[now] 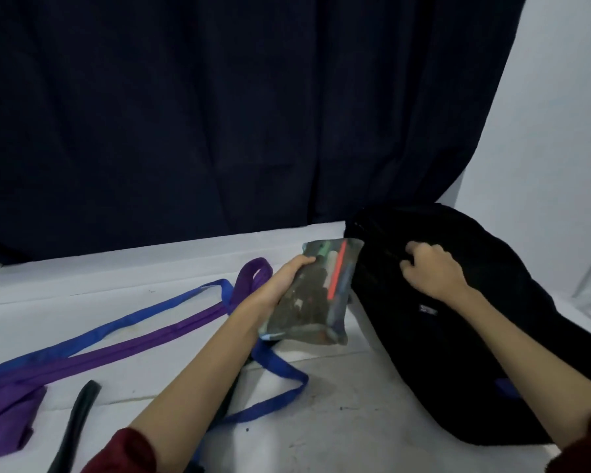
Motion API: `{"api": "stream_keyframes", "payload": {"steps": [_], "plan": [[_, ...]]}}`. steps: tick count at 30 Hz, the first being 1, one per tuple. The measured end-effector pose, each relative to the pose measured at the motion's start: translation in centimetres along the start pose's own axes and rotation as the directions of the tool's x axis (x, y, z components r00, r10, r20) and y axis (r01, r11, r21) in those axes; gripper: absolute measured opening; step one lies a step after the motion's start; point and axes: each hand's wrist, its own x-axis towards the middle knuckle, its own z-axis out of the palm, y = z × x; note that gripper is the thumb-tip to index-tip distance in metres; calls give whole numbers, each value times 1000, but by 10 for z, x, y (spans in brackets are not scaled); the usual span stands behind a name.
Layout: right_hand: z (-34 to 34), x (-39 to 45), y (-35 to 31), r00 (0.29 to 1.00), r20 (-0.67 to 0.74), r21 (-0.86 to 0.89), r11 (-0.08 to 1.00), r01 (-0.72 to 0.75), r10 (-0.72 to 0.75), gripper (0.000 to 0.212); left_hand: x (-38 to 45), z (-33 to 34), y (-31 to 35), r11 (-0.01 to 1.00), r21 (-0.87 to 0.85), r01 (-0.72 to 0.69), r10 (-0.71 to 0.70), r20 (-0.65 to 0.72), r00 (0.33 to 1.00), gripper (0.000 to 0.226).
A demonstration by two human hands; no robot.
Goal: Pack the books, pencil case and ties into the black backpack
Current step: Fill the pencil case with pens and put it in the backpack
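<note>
At the centre of the white table, the left hand holds the clear pencil case by its left edge, fingers curled round it and thumb on top. The case is lifted off the surface and tilted, its far end touching or just beside the near-left side of the black backpack. An orange-red pen shows through the case wall.

The right hand rests on the upper part of the backpack with fingers curled into the fabric near the top edge; whether it pinches a zip or only fabric cannot be determined. The backpack lies on its side at the right of the table, its top pointing to the far left.

To the left of the left forearm lie the blue tie and the purple tie, stretched diagonally across the table and overlapping. One blue length passes under the forearm and the pencil case. A black tie lies at the near left edge. A dark curtain hangs behind the table.
</note>
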Motion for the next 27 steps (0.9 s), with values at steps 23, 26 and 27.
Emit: {"api": "stream_keyframes", "payload": {"steps": [23, 26, 27], "plan": [[-70, 50, 57, 869, 343, 607, 790, 85, -357, 45, 123, 135, 36, 992, -125, 1, -34, -260, 965, 39], [-69, 52, 63, 861, 346, 685, 728, 40, -373, 34, 131, 141, 30, 981, -191, -28, -31, -301, 953, 40], [-70, 52, 65, 856, 346, 710, 704, 29, -385, 30, 130, 143, 30, 982, -186, -12, -46, -305, 951, 41]]}}
